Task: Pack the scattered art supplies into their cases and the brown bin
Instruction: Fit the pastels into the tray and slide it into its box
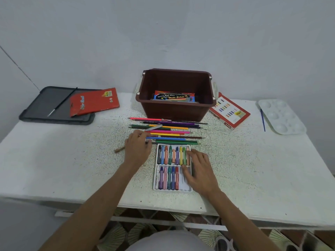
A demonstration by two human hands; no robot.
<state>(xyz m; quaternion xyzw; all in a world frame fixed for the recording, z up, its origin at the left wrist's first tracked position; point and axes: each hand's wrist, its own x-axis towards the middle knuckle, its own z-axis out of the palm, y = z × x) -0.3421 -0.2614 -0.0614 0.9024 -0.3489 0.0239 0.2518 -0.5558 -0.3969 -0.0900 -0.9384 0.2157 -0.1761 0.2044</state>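
A white crayon tray with two rows of oil pastels lies in the middle of the table. My right hand rests on its right side, fingertips on the crayons of the upper row. My left hand lies to the tray's left and pinches a pencil at the near end of a row of coloured pencils. A brown pencil stub pokes out to its left. The brown bin stands behind the pencils with a watercolour box inside.
A red pencil case lies on a grey lid with a brush at the back left. The red oil pastel sleeve sits right of the bin. A white palette and blue brush lie far right.
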